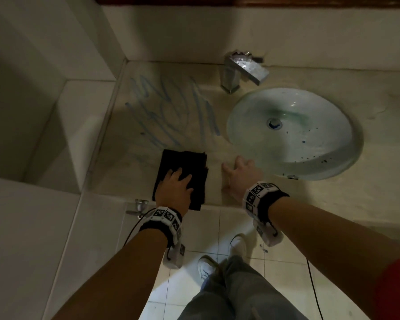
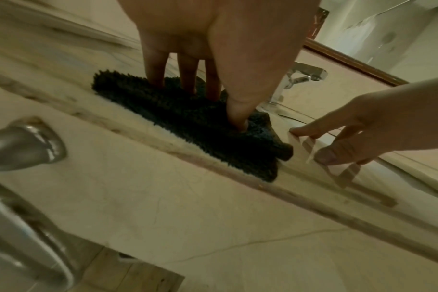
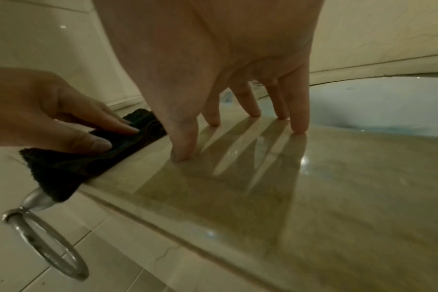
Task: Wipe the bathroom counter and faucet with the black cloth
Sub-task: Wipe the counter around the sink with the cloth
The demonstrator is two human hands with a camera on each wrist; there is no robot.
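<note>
Black cloth [image 1: 183, 172] lies folded at the counter's [image 1: 333, 204] front edge under the flat-fingered left hand [image 1: 174, 189]; right hand [image 1: 241, 173] rests spread beside it — blue streaks [image 1: 171, 109] and faucet [image 1: 240, 72] look unwiped.

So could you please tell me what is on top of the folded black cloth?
The left hand presses flat on the folded black cloth; the counter surface beneath the cloth is covered from view.

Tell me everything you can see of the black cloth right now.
The black cloth is a fuzzy, thick-piled rag folded into a layered rectangle. It lies flat on the beige counter near the front edge, one corner overhanging, just left of the sink basin. The left hand presses it with straight fingers; the right hand rests beside it, not touching.
</note>
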